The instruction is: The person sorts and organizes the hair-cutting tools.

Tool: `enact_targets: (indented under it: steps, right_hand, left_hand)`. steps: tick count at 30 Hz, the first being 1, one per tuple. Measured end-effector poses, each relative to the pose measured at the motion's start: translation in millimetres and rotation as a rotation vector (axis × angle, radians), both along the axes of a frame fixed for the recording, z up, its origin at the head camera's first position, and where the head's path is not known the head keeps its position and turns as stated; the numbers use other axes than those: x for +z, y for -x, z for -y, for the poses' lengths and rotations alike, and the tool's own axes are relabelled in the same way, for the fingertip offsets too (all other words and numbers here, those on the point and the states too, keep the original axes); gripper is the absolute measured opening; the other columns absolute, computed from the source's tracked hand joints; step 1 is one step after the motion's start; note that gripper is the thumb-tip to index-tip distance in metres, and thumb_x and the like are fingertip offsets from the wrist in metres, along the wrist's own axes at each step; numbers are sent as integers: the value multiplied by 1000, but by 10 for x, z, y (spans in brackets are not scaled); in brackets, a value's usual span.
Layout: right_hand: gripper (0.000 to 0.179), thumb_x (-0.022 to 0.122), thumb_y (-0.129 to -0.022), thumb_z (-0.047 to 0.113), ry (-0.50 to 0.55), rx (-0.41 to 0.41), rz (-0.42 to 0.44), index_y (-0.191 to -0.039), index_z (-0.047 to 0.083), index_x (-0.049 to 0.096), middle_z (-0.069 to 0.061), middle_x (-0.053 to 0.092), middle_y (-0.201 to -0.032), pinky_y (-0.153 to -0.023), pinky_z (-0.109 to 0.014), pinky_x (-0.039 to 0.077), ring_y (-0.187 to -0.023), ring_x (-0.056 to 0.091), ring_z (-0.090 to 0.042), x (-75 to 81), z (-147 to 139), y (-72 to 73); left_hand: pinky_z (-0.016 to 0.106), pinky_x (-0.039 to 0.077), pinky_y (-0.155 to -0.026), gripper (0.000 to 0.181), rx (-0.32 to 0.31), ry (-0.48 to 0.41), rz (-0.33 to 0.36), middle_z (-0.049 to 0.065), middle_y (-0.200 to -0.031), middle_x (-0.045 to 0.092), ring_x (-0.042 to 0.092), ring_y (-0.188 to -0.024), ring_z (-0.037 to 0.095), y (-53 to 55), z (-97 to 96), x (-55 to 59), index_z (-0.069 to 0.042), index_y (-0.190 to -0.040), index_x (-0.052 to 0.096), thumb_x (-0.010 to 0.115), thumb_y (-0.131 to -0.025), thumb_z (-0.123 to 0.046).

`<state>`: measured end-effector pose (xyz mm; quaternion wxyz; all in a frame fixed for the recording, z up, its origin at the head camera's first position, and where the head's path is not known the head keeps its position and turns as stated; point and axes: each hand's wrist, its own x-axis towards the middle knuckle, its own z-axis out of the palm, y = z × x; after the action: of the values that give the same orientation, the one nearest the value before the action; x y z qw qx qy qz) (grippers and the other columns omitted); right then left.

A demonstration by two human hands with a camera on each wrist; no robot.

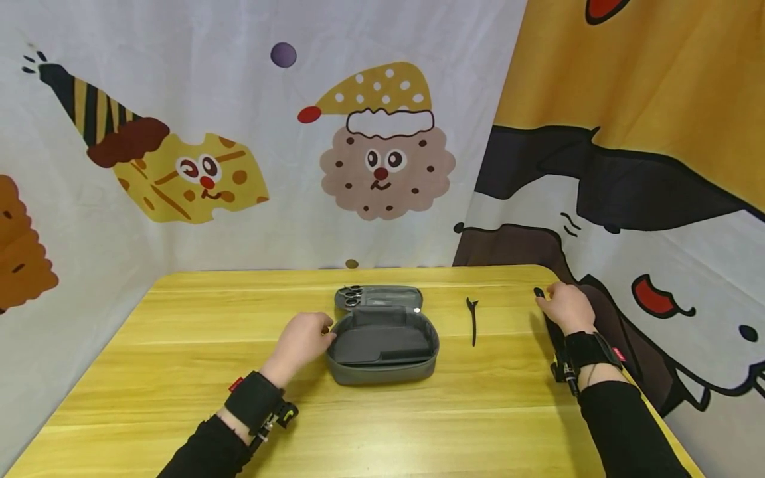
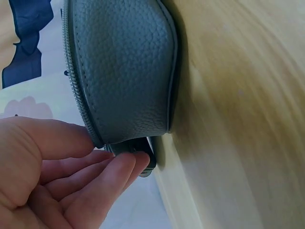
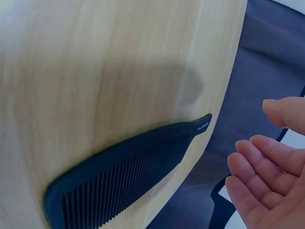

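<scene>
A grey zip case [image 1: 382, 375] stands in the middle of the table with its lid [image 1: 391, 297] folded back. Scissors [image 1: 352, 297] sit at the left of the lid. My left hand [image 1: 301, 342] is at the case's left end. In the left wrist view its thumb [image 2: 66, 139] meets the zipped rim, with the other fingers loosely bent beside the corner. My right hand [image 1: 568, 309] is over the table's right edge. A black comb [image 3: 124, 167] lies flat there, apart from the right hand's relaxed fingers.
A slim black item with a forked end [image 1: 474, 322] lies between the case and the comb. Inside the case, a dark flat piece [image 1: 406, 354] runs along the front wall. Printed curtains [image 1: 239, 245] hang behind the wooden table [image 1: 179, 372] and at its right.
</scene>
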<state>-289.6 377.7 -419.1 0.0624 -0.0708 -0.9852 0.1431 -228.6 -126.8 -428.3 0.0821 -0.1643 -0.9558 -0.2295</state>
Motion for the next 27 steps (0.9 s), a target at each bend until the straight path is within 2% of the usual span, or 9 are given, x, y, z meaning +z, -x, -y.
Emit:
enact_targets:
  steps: [4, 9, 12, 15, 20, 27]
  right_hand:
    - [52, 65, -93, 22, -21, -35, 25, -124, -18, 55, -37, 56, -118, -81, -60, 50, -101, 57, -51, -40, -14, 61]
    - [49, 65, -91, 21, -41, -46, 45, -119, -18, 57, -38, 57, -115, -77, -60, 51, -97, 58, -52, -87, -40, 103]
    - [35, 65, -91, 20, -34, -54, 59, -102, -13, 63, -33, 59, -94, -64, -52, 51, -82, 59, -45, -113, -59, 115]
    - [30, 65, -91, 22, -19, -75, 78, -90, -8, 61, -23, 55, -80, -55, -44, 46, -72, 55, -38, -149, -85, 127]
    - [37, 63, -91, 26, -22, -109, 119, -94, -11, 60, -23, 55, -80, -55, -44, 47, -72, 55, -37, -198, -134, 146]
    - [34, 63, -90, 25, -16, -98, 167, -73, -4, 57, -14, 48, -67, -53, -39, 43, -66, 51, -34, -218, -140, 148]
  left_hand:
    - [29, 33, -54, 17, -11, -27, 20, -2, -62, 54, 42, -55, 14, 18, -14, -15, -8, -72, 67, 75, -85, -3]
    - [29, 43, -56, 6, 6, -40, 13, 0, -71, 64, 50, -59, 11, 25, -24, -41, -5, -81, 75, 74, -83, 0]
    - [32, 48, -59, 5, 17, -39, 8, 3, -77, 68, 55, -63, 12, 26, -30, -54, -4, -85, 76, 75, -83, 0]
    - [33, 50, -61, 6, 22, -44, 6, 4, -79, 69, 58, -65, 13, 33, -39, -59, -4, -86, 77, 75, -83, 0]
    - [33, 51, -61, 5, 15, -48, 9, 4, -79, 70, 59, -65, 13, 45, -55, -54, -4, -86, 76, 75, -83, 0]
    - [33, 51, -61, 6, 20, -53, 28, 4, -78, 69, 58, -64, 13, 50, -38, -56, -4, -88, 76, 74, -84, 0]
